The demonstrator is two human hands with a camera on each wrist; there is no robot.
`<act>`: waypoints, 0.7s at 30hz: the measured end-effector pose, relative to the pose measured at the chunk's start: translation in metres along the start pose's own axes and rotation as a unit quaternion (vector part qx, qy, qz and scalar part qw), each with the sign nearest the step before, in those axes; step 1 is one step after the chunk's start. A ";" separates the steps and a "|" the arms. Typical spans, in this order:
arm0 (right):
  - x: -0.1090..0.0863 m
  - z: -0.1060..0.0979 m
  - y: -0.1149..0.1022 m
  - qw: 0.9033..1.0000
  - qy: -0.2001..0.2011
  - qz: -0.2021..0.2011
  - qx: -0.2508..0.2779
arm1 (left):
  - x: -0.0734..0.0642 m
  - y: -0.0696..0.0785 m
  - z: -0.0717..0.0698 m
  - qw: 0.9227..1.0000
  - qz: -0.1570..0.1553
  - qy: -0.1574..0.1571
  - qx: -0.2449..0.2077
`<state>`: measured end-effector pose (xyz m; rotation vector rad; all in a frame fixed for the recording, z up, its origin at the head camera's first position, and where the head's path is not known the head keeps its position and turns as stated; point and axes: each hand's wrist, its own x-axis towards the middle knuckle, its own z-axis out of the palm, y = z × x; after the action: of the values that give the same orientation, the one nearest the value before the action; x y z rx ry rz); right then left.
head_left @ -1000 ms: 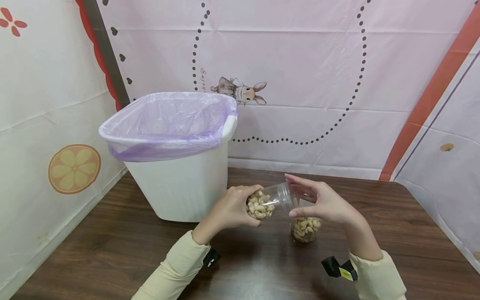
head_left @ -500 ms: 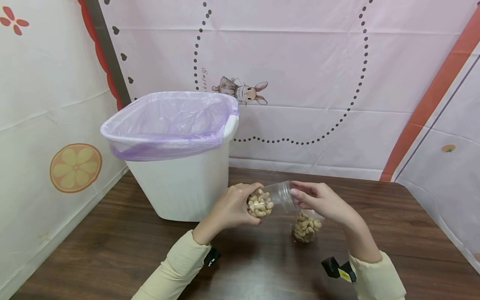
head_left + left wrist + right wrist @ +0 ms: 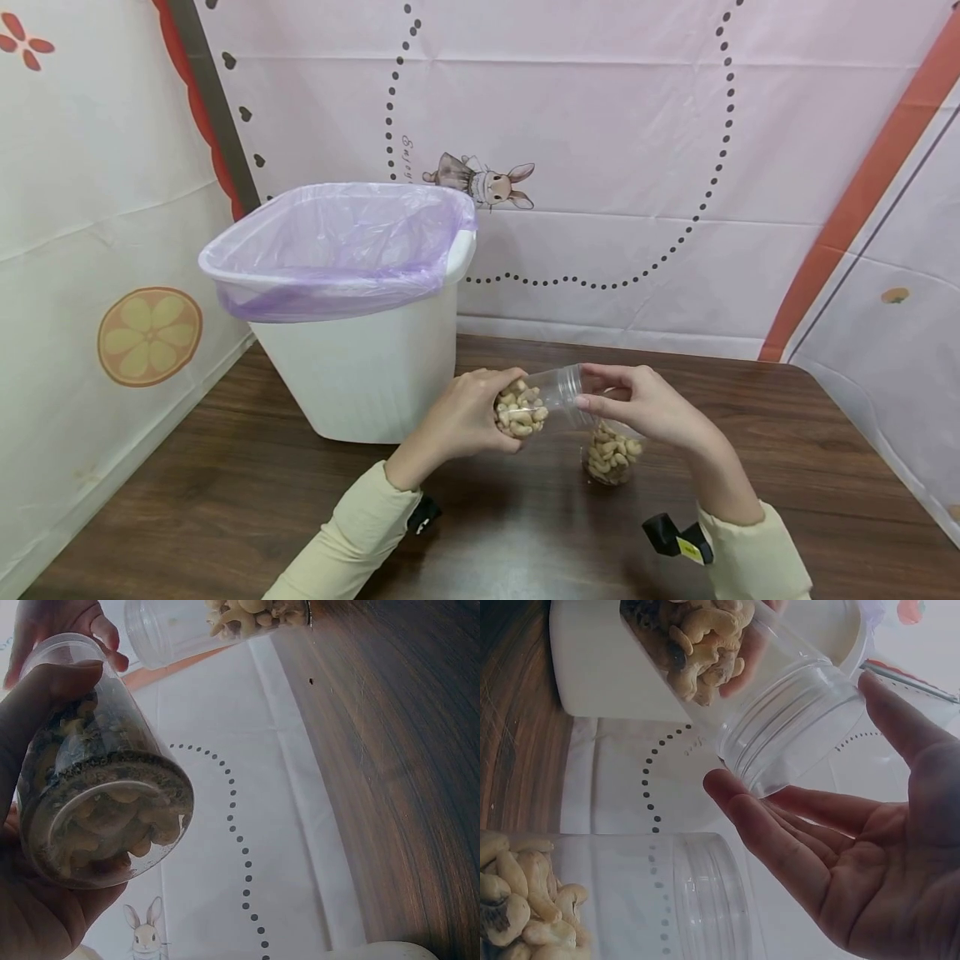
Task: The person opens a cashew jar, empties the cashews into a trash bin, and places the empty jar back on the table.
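Observation:
My left hand (image 3: 467, 417) grips a clear plastic jar (image 3: 553, 393) round its base and holds it tilted above the table, mouth end to the right. Cashews (image 3: 520, 410) lie in the lower part of that jar. At the mouth end, the thumb and fingers of my right hand (image 3: 656, 408) pinch opposite sides of the clear threaded rim (image 3: 795, 720); whether a clear lid sits on it I cannot tell. A second clear jar (image 3: 611, 458) with cashews stands upright on the table just below my right hand, which partly covers its top.
Behind my left hand stands a tall white bin (image 3: 367, 367) with a purple bag (image 3: 337, 300) folded over its rim. The brown wooden table (image 3: 517, 533) ends against a printed cloth backdrop (image 3: 600, 167).
My right hand's fingers have turned and drawn in from spread around the mouth end to pinching it, shifting slightly in the last half second. My left hand and its jar barely moved.

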<state>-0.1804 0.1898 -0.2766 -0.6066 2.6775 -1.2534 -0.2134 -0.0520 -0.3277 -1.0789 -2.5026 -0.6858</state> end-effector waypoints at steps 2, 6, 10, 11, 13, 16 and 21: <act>-0.001 -0.001 0.000 1.000 -0.006 -0.012 0.011 | 0.000 0.000 0.000 1.000 0.001 0.001 -0.008; -0.001 -0.002 0.002 0.999 -0.019 -0.037 0.036 | 0.000 0.001 -0.001 1.000 0.000 -0.004 -0.024; -0.001 -0.002 0.006 0.995 -0.027 -0.057 0.071 | -0.001 0.001 -0.001 1.000 -0.001 -0.009 -0.030; -0.001 -0.002 0.006 0.995 -0.027 -0.063 0.077 | -0.001 0.001 -0.001 1.000 -0.001 -0.009 -0.030; 0.000 -0.002 0.007 0.993 -0.027 -0.075 0.085 | -0.001 0.001 -0.001 0.999 -0.001 -0.009 -0.031; 0.000 -0.003 0.009 0.992 -0.027 -0.095 0.084 | -0.001 0.002 -0.001 0.999 -0.002 -0.010 -0.032; 0.000 -0.003 0.010 0.991 -0.024 -0.109 0.080 | -0.001 0.001 -0.001 0.999 -0.004 -0.012 -0.032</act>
<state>-0.1848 0.1978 -0.2824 -0.9113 2.4935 -1.4685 -0.2120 -0.0520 -0.3269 -1.1072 -2.5222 -0.7653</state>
